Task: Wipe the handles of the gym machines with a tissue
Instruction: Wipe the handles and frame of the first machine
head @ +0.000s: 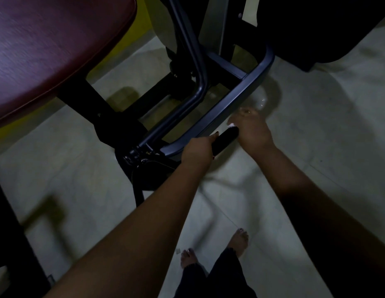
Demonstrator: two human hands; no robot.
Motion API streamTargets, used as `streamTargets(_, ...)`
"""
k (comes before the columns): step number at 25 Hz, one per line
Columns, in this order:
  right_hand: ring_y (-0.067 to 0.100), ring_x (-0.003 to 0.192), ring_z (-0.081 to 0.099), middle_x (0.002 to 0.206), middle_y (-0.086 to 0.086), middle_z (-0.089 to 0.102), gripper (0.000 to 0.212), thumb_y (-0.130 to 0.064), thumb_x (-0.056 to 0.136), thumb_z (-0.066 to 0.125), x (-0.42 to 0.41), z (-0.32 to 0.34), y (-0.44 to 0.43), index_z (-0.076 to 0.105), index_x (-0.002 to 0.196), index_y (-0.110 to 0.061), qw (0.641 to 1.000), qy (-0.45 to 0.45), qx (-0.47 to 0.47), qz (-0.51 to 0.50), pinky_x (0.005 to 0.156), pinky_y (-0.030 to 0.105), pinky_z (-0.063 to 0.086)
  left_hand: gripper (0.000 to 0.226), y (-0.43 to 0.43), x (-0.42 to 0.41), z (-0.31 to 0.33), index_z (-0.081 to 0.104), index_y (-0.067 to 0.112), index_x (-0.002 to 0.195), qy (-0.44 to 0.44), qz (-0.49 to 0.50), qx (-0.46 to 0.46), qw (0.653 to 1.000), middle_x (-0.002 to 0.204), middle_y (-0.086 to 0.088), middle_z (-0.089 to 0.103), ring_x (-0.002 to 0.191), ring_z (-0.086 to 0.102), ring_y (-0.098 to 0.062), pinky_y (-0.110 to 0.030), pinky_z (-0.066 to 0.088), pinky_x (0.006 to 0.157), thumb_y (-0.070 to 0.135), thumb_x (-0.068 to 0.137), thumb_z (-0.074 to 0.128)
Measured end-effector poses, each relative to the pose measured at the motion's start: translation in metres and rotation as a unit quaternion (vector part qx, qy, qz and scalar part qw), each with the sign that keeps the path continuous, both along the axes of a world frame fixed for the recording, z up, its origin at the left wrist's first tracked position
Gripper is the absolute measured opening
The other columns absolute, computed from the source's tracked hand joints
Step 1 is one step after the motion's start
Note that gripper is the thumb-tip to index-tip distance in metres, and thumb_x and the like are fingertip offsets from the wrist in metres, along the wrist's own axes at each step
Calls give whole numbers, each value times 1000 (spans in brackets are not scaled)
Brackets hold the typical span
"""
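Bare forearms [144, 211] stretched down. The left hand [198, 150] gripped the stiff black handle [226, 139] beside the machine's frame [219, 112]. The right hand [253, 131] pinched a flimsy tissue [232, 125], probably best kept bunched, against the handle's end.

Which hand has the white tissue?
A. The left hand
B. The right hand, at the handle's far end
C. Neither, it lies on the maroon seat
B: a bit of white tissue peeks out from under the right hand at the far end of the black handle, while the left hand grips the near end.
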State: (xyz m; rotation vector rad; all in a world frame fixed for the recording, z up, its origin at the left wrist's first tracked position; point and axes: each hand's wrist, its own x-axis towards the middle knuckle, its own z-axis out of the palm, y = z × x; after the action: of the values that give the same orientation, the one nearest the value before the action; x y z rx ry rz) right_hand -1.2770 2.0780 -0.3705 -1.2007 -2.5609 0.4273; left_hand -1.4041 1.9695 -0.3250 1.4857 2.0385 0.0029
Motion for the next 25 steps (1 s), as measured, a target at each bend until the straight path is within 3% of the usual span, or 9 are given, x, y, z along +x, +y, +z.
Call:
streamTargets(3, 37, 102, 59, 105, 17, 68, 33, 0, 76, 59, -11, 16, 6, 72, 104, -9, 976, -148, -21, 157, 85, 43, 49, 86, -1, 4, -1, 0, 4, 154, 25, 47, -33, 998, 126, -23, 59, 113, 58, -35, -40, 47, 89, 4, 91, 59)
streamTargets(5, 33, 102, 60, 108, 13, 67, 33, -3, 78, 61, -10, 25, 16, 71, 107, -13, 963, -196, -47, 179, 85, 40, 50, 89, 0, 5, -2, -3, -3, 152, 40, 61, -53, 996, 130, -26, 55, 117, 56, -35, -38, 47, 90, 8, 92, 62)
streamTargets(8, 32, 90, 60, 102, 18, 66, 14, -11, 84, 54, -24, 37, 34, 65, 89, -4, 939, -307, -66, 141, 81, 37, 51, 87, 3, 7, -2, -1, -5, 151, 60, 56, -66, 994, 131, -26, 55, 117, 57, -33, -37, 48, 90, 5, 91, 61)
streamTargets(10, 30, 82, 56, 100, 18, 66, 18, -16, 90, 49, -39, 43, 27, 56, 75, -6, 926, -330, -76, 164, 79, 37, 51, 85, 4, 8, -5, -2, -3, 152, 61, 63, -70, 994, 127, -23, 58, 113, 59, -31, -36, 49, 87, 4, 92, 59)
streamTargets(12, 29, 86, 58, 101, 13, 66, 16, -16, 90, 49, -48, 44, 3, 62, 92, -8, 923, -312, -75, 214, 76, 35, 50, 77, 4, 7, -8, 5, -5, 151, 58, 67, -64, 994, 125, -20, 60, 111, 60, -31, -36, 49, 87, 6, 95, 55)
streamTargets(14, 28, 90, 61, 97, 6, 67, 24, -17, 85, 51, -39, 36, -13, 65, 104, -15, 939, -226, -87, 244, 74, 36, 50, 72, 3, 5, -9, 11, -4, 150, 51, 54, -49, 996, 127, -20, 59, 113, 58, -33, -38, 47, 88, 8, 95, 55)
streamTargets(17, 33, 90, 63, 90, 10, 70, 36, -22, 80, 39, -3, 23, -1, 71, 94, -12, 975, -63, -5, 212, 85, 38, 50, 74, 2, 5, -4, 15, 11, 154, 49, 24, -27, 998, 128, -22, 57, 117, 56, -36, -42, 47, 89, 4, 93, 57)
streamTargets(21, 42, 108, 61, 112, 24, 66, 43, -1, 80, 39, 32, -8, 0, 66, 113, 3, 988, -3, 148, 45, 103, 48, 43, 73, 0, 6, -6, 18, 34, 153, 51, -15, 5, 999, 125, -17, 61, 112, 59, -33, -40, 49, 85, 1, 95, 48)
streamTargets(25, 36, 125, 51, 130, 25, 57, 50, 14, 82, 37, 39, -39, -40, 57, 127, 6, 974, 53, 198, 94, 114, 35, 30, 73, 1, 8, -9, 16, 34, 153, 60, -18, 9, 998, 121, -16, 63, 109, 60, -32, -38, 49, 85, 3, 95, 49)
